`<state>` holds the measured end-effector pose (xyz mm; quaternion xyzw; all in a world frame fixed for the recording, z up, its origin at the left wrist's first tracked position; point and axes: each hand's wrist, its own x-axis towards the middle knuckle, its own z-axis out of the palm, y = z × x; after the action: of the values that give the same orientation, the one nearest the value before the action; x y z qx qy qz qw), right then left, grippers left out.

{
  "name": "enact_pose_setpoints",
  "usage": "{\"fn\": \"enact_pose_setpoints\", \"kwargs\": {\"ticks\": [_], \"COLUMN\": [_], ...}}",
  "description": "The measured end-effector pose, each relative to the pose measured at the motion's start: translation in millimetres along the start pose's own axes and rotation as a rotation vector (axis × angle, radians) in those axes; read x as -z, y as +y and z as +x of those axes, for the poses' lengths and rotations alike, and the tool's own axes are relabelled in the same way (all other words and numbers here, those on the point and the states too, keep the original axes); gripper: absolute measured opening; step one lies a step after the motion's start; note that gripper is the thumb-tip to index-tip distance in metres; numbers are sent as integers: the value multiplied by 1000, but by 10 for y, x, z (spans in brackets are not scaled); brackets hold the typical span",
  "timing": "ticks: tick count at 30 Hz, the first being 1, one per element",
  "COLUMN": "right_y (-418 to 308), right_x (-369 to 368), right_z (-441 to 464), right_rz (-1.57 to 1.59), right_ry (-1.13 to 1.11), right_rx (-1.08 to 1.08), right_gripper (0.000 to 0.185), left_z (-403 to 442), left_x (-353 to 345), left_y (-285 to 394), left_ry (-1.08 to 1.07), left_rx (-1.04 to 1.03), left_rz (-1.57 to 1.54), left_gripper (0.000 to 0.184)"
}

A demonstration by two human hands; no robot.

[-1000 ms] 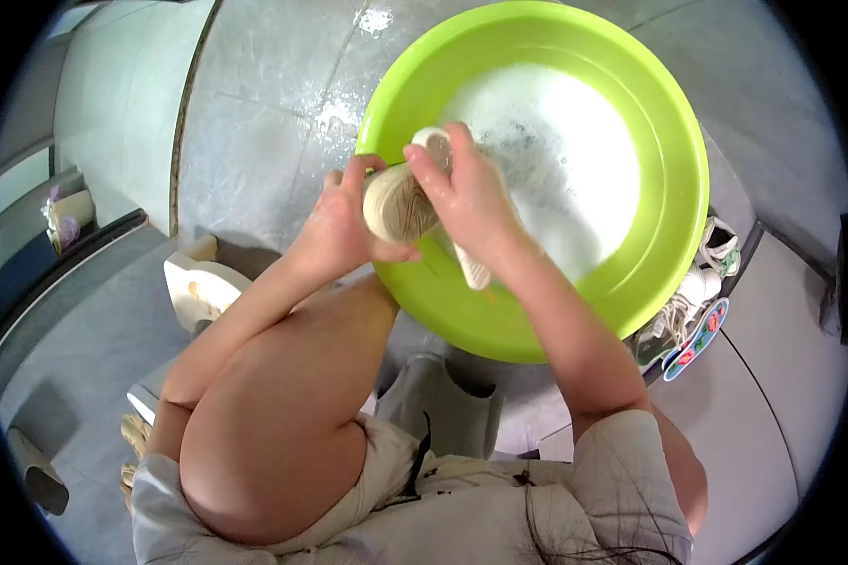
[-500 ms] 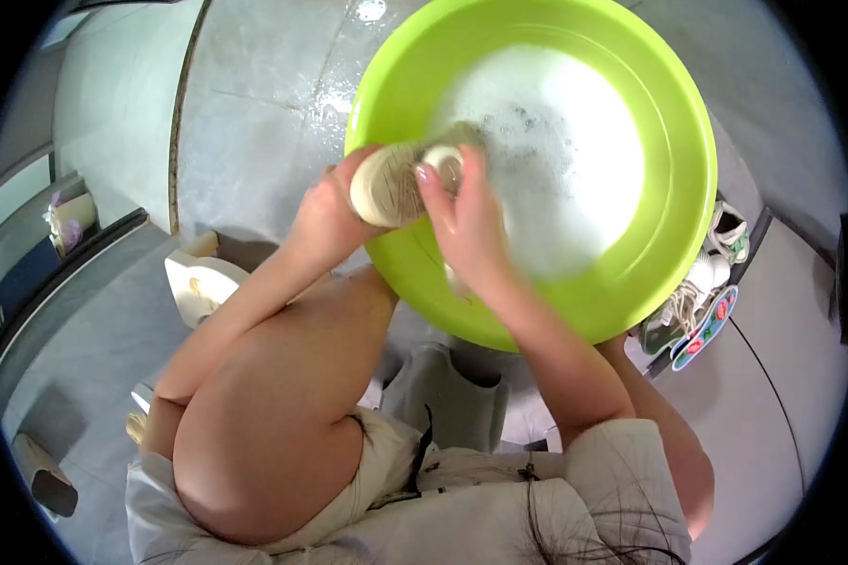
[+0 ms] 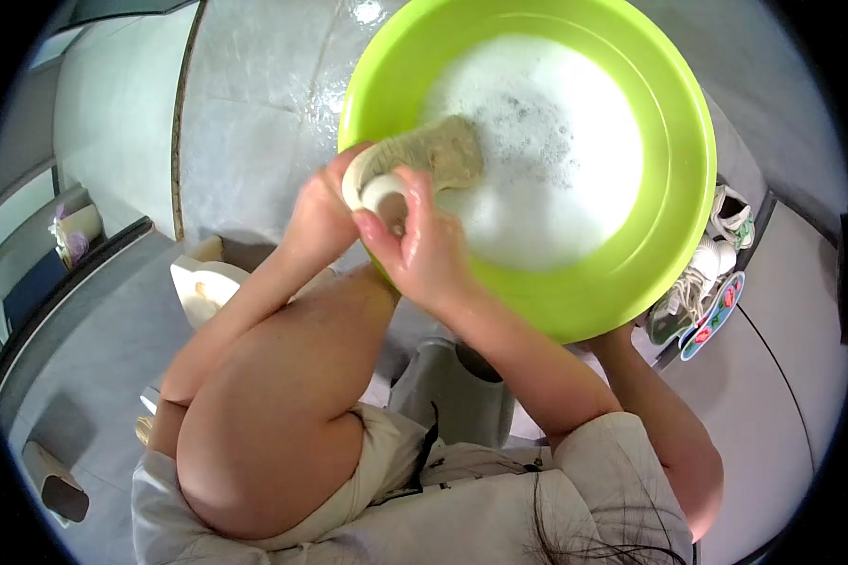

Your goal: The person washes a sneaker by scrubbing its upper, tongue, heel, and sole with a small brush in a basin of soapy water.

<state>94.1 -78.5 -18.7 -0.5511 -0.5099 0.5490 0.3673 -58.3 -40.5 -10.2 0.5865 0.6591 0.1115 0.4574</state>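
A wet beige shoe (image 3: 448, 155) is tilted over the left rim of the green basin (image 3: 674, 188), its grooved, stained sole turned up. My left hand (image 3: 322, 209) is wrapped round the near end of the shoe, fingers partly hidden behind it. My right hand (image 3: 424, 240) is closed on what looks like a white scrub brush (image 3: 383, 191) with a rounded, looped top, held against the sole near my left fingers. The brush's underside is hidden. White suds (image 3: 575, 113) cover the water in the basin below.
Shoes with white laces (image 3: 693, 287) and a patterned insole-shaped piece (image 3: 713, 315) lie right of the basin. A white container (image 3: 203, 285) stands on the floor at left. A grey stool (image 3: 452, 400) is between my legs.
My right hand has moved left with the brush along the sole, towards my left hand. More of the shoe's far end shows. The view has shifted slightly.
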Motion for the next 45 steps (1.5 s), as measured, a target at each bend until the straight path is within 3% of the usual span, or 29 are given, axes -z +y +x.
{"fn": "enact_pose_setpoints", "kwargs": {"ticks": [2, 5, 9, 12, 13, 16, 19, 22, 24, 26, 29, 33, 36, 37, 40, 41, 45], "right_y": [288, 745, 301, 696, 846, 1307, 978, 1703, 1517, 1341, 596, 538, 936, 759, 256, 217, 793], "right_x": [91, 341, -51, 45, 216, 514, 978, 1164, 909, 544, 164, 253, 431, 375, 96, 115, 392], "right_z": [-24, 213, -146, 96, 268, 351, 459, 473, 473, 409, 296, 326, 650, 584, 300, 291, 761], "right_rz": [26, -14, 192, 189, 207, -274, -208, -497, -315, -155, -33, -53, -169, -104, -81, -78, 22], "right_ry": [105, 194, 174, 267, 278, 252, 190, 407, 305, 227, 320, 107, 137, 121, 119, 114, 93], "right_rx": [-38, -373, -5, -255, -555, -485, -705, -513, -593, -494, 0, -28, -418, -382, 44, 25, -444], "right_gripper": [46, 48, 44, 46, 50, 50, 48, 50, 49, 48, 47, 48, 49, 48, 43, 40, 46], "left_z": [-19, -21, -12, -18, -19, 29, -73, -103, -79, -65, -89, -89, -105, -108, -86, -90, -110], "left_x": [-22, -75, -81, -54, -50, -37, 42, 94, 90, 64, 59, 43, 10, 1, 32, 44, 16], "left_y": [60, 4, -62, 62, 97, 57, 37, 146, 192, 211, 128, 134, 112, 62, 29, 37, 33], "left_ry": [14, 46, 73, 44, 32, -10, -150, -228, -228, -205, -223, -203, -154, -141, -157, -177, -125], "left_rx": [14, -6, 6, 10, 14, 10, 79, 183, 217, 224, 125, 184, 158, 131, 150, 163, 138], "left_rz": [56, 39, 8, 11, 12, -8, -45, -225, -331, -377, -323, -322, -320, -314, -307, -305, -220], "left_gripper": [64, 65, 65, 65, 65, 71, 85, 90, 87, 82, 80, 78, 77, 77, 77, 77, 78]}}
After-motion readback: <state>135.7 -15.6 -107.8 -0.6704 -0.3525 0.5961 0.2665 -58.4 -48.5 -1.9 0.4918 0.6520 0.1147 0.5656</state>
